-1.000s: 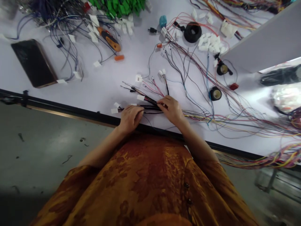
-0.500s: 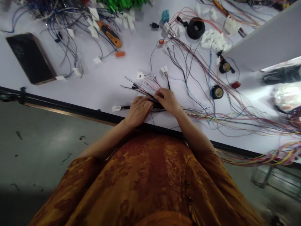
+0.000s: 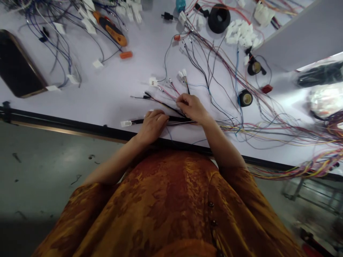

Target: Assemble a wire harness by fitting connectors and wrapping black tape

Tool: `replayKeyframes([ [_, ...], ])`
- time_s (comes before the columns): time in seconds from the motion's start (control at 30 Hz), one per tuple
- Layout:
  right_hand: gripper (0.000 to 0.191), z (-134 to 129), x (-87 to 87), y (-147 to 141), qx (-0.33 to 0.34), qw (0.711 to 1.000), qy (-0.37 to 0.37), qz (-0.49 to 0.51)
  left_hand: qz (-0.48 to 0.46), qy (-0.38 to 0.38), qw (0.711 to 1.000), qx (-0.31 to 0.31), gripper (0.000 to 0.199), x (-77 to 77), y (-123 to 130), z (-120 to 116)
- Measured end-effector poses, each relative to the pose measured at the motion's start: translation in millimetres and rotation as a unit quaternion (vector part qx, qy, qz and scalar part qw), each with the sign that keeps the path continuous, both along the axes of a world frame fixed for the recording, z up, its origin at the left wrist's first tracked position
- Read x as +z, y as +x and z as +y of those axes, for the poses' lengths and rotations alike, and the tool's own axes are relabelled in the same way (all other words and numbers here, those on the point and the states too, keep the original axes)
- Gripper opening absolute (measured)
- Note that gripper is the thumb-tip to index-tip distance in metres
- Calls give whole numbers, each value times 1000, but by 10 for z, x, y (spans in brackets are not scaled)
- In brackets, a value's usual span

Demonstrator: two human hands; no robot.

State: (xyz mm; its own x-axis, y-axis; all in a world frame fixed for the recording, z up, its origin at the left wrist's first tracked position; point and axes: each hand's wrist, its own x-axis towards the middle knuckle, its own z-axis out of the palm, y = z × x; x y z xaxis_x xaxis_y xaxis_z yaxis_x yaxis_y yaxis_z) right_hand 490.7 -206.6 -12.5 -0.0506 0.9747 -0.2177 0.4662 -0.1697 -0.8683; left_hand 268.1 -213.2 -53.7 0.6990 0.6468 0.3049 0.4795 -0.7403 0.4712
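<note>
My left hand [image 3: 153, 125] is closed round a black-sleeved cable [image 3: 137, 121] close to the table's front edge. A white connector [image 3: 126, 123] ends that cable, left of the hand. To the right, my right hand [image 3: 193, 108] has its fingers pinched together over the wire bundle; what lies between the fingertips is hidden. Thin black-tipped wires [image 3: 158, 101] fan out leftward from beneath it. A white connector [image 3: 153, 81] with a blue-grey wire and a pair of small white connectors [image 3: 182, 74] lie just beyond the hands.
A phone [image 3: 20, 66] lies at the left, with an orange-black cutter [image 3: 111, 29] behind. Black tape rolls [image 3: 219, 18], white connectors [image 3: 239, 33] and long coloured wires [image 3: 281, 130] spread over the right side. A pale panel [image 3: 286, 39] stands at the right.
The view has shifted, so the tabletop items appear further left and higher. My hands are slightly further apart, showing more of the black sleeve between them.
</note>
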Motion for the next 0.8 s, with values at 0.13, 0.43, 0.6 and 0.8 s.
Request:
replayKeyframes([
  [0.13,18,-90,25,257,-99,981,-44,162,6,18,1000,-9,25,-14,-12,-3],
  [0.43,23,25,321,345,-110,962,58,242,36,-22,999,-5,25,67,-4,14],
  [0.6,13,-6,324,274,20,995,-2,95,60,-55,997,5,27,91,6,14],
  [0.8,15,-224,132,290,47,991,-28,-125,49,-64,996,27,25,59,18,-8],
])
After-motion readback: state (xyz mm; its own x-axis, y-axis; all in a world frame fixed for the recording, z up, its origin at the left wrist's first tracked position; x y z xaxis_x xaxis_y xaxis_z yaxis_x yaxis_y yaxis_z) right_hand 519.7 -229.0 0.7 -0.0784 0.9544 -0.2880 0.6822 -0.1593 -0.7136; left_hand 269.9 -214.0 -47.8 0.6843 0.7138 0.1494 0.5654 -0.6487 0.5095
